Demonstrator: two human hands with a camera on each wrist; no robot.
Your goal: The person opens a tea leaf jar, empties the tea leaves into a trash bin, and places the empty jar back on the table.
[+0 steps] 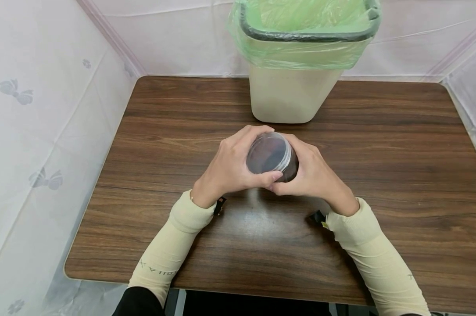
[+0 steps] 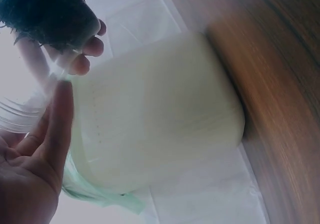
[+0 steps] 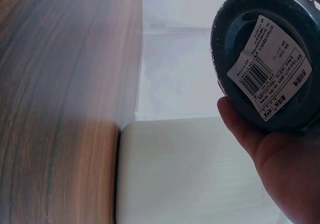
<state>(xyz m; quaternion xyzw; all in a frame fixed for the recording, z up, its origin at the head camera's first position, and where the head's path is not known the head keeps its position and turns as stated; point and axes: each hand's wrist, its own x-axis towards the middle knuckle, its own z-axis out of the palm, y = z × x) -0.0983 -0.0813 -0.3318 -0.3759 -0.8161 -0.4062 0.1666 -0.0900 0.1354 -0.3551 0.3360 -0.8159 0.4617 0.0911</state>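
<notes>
The clear plastic jar [image 1: 269, 154], holding dark, stringy contents [image 2: 45, 16] and bearing a barcode label [image 3: 270, 68] underneath, is leaning above the wood-grain table [image 1: 399, 153]; my left hand [image 1: 236, 161] and right hand [image 1: 310, 169] are gripping it, partly curled.

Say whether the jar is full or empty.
Partly filled: dark contents lie at the base end of the jar, with clear space toward its ridged rim.

A brown wood-grain table [image 1: 391, 175] with rounded corners bears a cream bin [image 1: 289, 96] at its far side
</notes>
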